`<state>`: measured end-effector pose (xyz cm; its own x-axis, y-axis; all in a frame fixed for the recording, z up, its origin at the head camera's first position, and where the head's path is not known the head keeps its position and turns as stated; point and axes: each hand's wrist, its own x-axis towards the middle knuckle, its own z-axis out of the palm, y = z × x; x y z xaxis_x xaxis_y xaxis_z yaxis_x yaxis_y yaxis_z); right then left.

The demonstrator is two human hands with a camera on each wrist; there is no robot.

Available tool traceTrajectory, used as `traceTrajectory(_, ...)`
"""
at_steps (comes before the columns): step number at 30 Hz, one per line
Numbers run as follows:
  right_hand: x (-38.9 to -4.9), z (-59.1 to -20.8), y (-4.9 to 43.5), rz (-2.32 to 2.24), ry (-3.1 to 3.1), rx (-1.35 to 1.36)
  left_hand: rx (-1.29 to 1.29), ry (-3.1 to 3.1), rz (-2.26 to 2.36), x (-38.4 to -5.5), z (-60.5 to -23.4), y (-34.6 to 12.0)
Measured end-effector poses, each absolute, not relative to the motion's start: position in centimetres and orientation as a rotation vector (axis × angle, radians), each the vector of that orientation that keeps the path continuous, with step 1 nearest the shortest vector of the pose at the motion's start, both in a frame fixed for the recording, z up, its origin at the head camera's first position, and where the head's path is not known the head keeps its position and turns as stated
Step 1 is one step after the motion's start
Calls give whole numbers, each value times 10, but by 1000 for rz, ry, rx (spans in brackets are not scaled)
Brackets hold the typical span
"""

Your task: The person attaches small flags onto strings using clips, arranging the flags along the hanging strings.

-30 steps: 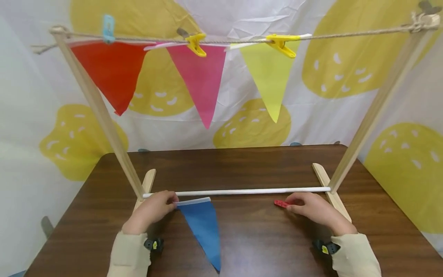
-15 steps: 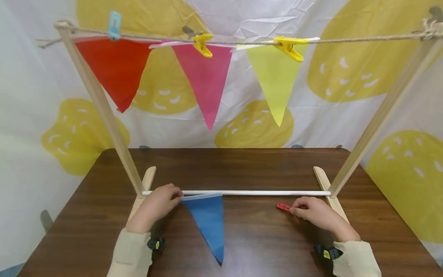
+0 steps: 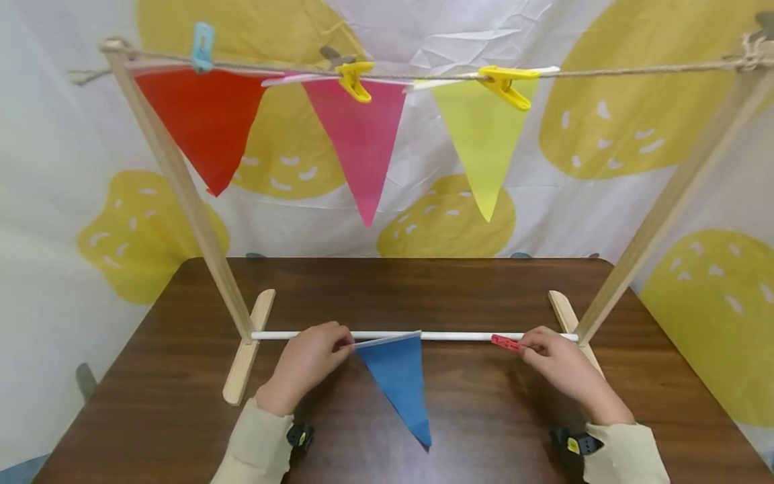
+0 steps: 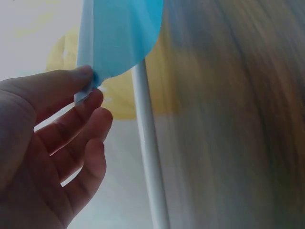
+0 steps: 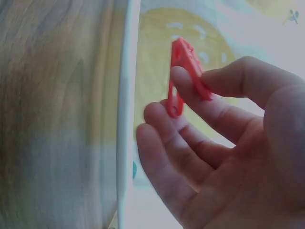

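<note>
Between thumb and forefinger, my left hand (image 3: 316,359) pinches the left end of a white top strip on a blue pennant flag (image 3: 398,376). The flag hangs point down in front of the white rod; the left wrist view shows the grip on the strip's corner (image 4: 85,88). My right hand (image 3: 559,359) holds a red clothespin (image 3: 505,343) near the rod's right end. In the right wrist view the clothespin (image 5: 183,71) is pinched by one leg, its other fingers loosely curled.
A wooden frame stands on the brown table (image 3: 387,289), with a white rod (image 3: 459,335) low across it. From its twine (image 3: 635,68) hang red (image 3: 202,121), pink (image 3: 363,141) and yellow (image 3: 484,141) pennants, held by a blue clothespin (image 3: 202,47) and yellow clothespins (image 3: 355,81).
My left hand has moved right and lifted the blue pennant, which now hangs further right and higher. My right hand has risen slightly, with the red clothespin now overlapping the rod.
</note>
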<state>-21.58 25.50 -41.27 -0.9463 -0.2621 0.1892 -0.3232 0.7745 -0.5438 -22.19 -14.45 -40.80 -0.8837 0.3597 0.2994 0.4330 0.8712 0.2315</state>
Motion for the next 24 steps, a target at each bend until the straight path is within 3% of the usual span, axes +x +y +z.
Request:
traceTrajectory(10, -209, -397, 255, 937, -2750, 375, -654, -2663, -489, -217, -391, -132)
traceTrajectory(24, -205, -382, 254, 988, -2584, 434, -656, -2631, -525, -216, -367, -100)
